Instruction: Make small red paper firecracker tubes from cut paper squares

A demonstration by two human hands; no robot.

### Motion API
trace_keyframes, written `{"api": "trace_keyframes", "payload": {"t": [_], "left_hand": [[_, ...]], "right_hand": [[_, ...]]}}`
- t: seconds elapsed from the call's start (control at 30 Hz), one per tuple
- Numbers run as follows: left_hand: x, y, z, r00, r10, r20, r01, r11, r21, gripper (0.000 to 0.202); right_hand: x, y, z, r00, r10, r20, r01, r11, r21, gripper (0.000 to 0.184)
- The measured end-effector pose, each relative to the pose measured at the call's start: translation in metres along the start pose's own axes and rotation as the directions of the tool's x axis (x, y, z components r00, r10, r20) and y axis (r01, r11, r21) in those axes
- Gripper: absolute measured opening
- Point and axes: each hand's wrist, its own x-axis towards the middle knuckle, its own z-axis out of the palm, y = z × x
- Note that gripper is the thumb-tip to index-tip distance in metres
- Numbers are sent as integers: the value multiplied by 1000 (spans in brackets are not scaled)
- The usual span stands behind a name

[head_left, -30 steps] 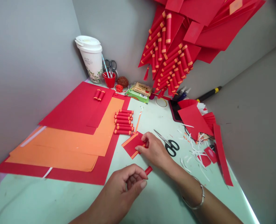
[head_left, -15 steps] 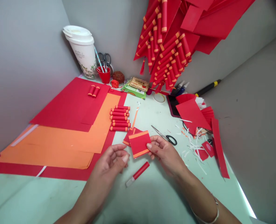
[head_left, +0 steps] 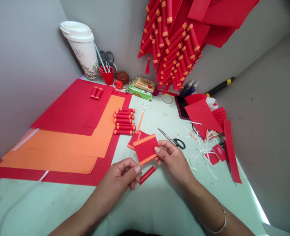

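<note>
My right hand [head_left: 173, 157] pinches the right edge of a red paper piece [head_left: 146, 150] with orange strips along its upper and lower edges. Close to the paper's lower left corner is my left hand [head_left: 127, 172], thumb and fingertips pressed together; what lies between them, if anything, I cannot make out. Below the paper lies a red tube-shaped stick [head_left: 147, 175], its pale end hidden behind the left fingers. Similar red pieces with orange strips [head_left: 132, 141] lie partly under the held one. Rolled red paper tubes with orange ends [head_left: 123, 121] are stacked farther back.
Scissors [head_left: 172, 139] lie right of the hands, with white paper scraps [head_left: 206, 150] beyond. Orange sheets [head_left: 61, 154] and red sheets [head_left: 68, 108] cover the left side. A white cup [head_left: 82, 52], a phone [head_left: 181, 108] and hanging paper firecrackers [head_left: 181, 49] are at the back.
My left hand has moved right and slightly down to the paper's lower corner, its fingers closing together. The held paper has tilted a little. The view has shifted slightly.
</note>
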Motion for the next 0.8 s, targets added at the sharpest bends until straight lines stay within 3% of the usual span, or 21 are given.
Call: {"api": "trace_keyframes", "payload": {"t": [0.17,0.33,0.4,0.47,0.5,0.57,0.63,0.7,0.8], "left_hand": [[-3,3,-2,986,61,-158,-74,994,-79,29],[-1,4,0,997,-64,47,69,991,-116,25],[-1,2,0,996,-86,-7,85,988,-129,22],[-1,-1,-2,989,-74,-125,45,975,-216,22],[0,-2,-2,981,-65,-181,13,961,-275,22],[1,-4,-3,966,-48,-254,-57,919,-390,20],[3,-4,-4,964,-42,-262,-92,873,-479,20],[5,-2,-3,967,-45,-249,-97,843,-529,23],[6,-1,-3,966,-53,-252,-102,820,-564,21]], "right_hand": [[-6,-6,-3,998,23,63,-15,993,-117,19],[-15,-13,4,980,9,199,46,961,-271,18],[-13,-18,-3,979,-66,192,138,910,-390,24],[-9,-23,-17,970,-219,108,239,758,-606,28],[-6,-25,-26,947,-310,84,266,612,-745,29],[-1,-27,-43,921,-384,59,189,310,-932,33],[1,-27,-54,943,-332,35,67,88,-994,36],[1,-25,-58,961,-277,19,12,-27,-1000,36],[0,-22,-56,966,-257,22,1,-80,-997,39]]}}
